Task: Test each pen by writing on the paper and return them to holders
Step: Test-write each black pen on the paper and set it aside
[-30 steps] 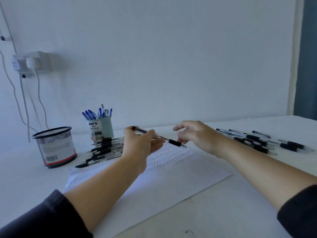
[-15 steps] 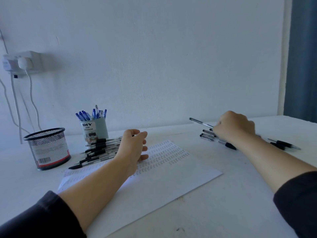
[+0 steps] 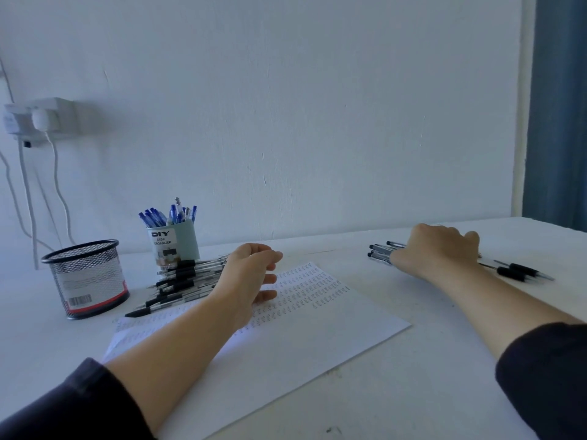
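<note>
On the white tabletop, the right hand covered loose black-gripped pens; its grip was hidden. The left hand hovered slack and empty over the printed white paper sheet.

Between my left hand and my right hand the counter lies open, with only the flat paper on it, so either hand can sweep across there. Just left of my left hand a heap of black pens blocks the way, and behind it stands the pen cup; farther left is the mesh holder. Under and just right of my right hand, loose pens lie scattered. Beyond both hands the wall closes the counter off. Near me, the counter is open.
</note>
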